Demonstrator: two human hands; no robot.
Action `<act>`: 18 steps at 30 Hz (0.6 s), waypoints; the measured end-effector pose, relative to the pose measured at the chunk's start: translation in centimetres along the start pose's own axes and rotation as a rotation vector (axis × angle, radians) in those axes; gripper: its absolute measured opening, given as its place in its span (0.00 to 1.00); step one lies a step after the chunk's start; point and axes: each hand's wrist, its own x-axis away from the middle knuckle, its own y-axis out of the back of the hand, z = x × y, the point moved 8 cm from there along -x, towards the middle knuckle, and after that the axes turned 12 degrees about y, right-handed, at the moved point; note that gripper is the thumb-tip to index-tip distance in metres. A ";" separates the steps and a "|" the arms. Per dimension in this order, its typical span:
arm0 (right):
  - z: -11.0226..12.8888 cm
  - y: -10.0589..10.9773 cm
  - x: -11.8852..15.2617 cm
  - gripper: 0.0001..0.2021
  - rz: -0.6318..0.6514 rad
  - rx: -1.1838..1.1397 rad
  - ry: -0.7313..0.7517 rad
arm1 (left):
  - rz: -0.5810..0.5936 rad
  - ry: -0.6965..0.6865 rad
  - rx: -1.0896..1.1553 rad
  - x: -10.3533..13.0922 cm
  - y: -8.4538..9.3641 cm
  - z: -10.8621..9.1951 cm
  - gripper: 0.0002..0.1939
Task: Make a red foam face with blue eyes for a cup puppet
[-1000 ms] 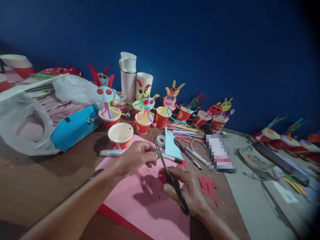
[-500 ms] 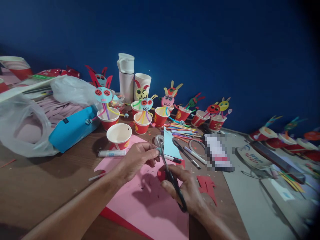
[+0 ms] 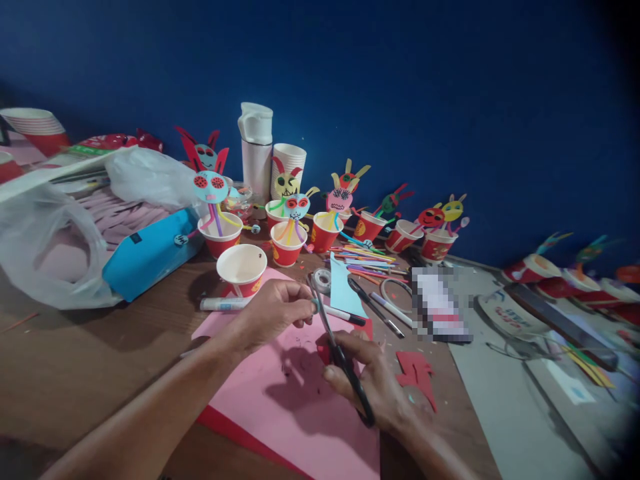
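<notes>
Teal snippet [image 3: 411, 398] newly near red scrap [image 3: 419, 375], right hand [image 3: 373, 373] gripping scissors [image 3: 345, 363]

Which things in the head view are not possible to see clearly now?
All in the head view:
- Small piece: mostly covered by left hand.
- Scissors: handles partly hidden by right hand.
- Phone-like object: pixelated.
- Far-right red cup: blurred, cut off by the edge.

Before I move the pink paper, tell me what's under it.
Red paper sticks out along the lower-left edge of the pink paper. Anything else beneath is covered.
</notes>
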 end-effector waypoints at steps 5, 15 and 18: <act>0.0 0.0 0.0 0.15 -0.003 0.013 0.004 | 0.024 -0.007 -0.028 0.0 0.0 -0.1 0.04; 0.1 0.2 0.1 0.14 -0.009 0.052 0.027 | 0.060 0.007 -0.019 0.0 0.1 0.1 0.03; 0.2 0.3 0.1 0.14 -0.011 0.086 0.046 | 0.080 0.020 -0.018 -0.2 0.1 0.4 0.03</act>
